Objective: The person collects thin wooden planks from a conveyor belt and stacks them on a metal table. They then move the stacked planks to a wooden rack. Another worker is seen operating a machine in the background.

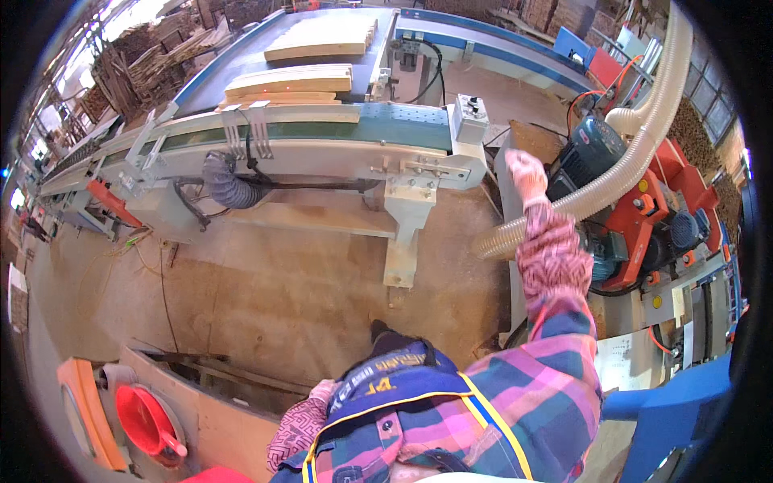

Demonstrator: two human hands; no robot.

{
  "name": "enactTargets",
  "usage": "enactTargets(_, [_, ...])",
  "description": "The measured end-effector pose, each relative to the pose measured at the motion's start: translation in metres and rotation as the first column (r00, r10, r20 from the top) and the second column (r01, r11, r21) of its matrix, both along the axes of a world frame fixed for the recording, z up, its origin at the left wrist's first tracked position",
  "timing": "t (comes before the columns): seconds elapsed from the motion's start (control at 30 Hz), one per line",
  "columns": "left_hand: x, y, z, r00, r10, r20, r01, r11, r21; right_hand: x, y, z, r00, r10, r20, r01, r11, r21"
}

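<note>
My right hand (527, 174) is stretched forward on the right, its fingers curled in, beside a wooden panel (537, 145) past the conveyor's end. Whatever it may hold is hidden. Just left of it stands a grey control box (470, 119) with dark knobs, at the end of the conveyor (403, 133) with its green belt. My left hand (324, 391) is low by my waist, against the side of the blue apron (386, 375). Its fingers are mostly out of sight. A patterned pink sleeve covers each forearm.
Stacked wood strips (322, 39) lie on a table behind the conveyor. A ribbed hose (616, 177) curves past my right forearm toward a red machine (644, 233) with motors. At lower left, a red plastic dipper (145, 419) rests near a wooden board (201, 402).
</note>
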State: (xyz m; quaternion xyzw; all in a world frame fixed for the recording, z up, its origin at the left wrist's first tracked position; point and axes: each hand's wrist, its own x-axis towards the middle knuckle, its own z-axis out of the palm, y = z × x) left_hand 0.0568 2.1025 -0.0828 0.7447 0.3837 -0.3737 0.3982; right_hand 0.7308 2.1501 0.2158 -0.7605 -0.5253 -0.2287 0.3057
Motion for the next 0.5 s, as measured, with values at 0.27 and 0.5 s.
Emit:
enactTargets(0.27, [0.014, 0.138, -0.092, 0.947, 0.319, 0.023, -0.318, 0.931, 0.178, 0.092, 0.218, -0.04, 0.99, -0.12, 0.079, 0.142, 0.9, -0.412])
enactTargets(0.5, [0.044, 0.267, -0.046, 0.885, 0.393, -0.251, -0.364, 0.919, 0.153, 0.131, 0.227, -0.05, 0.972, 0.094, 0.215, 0.022, 0.875, -0.483])
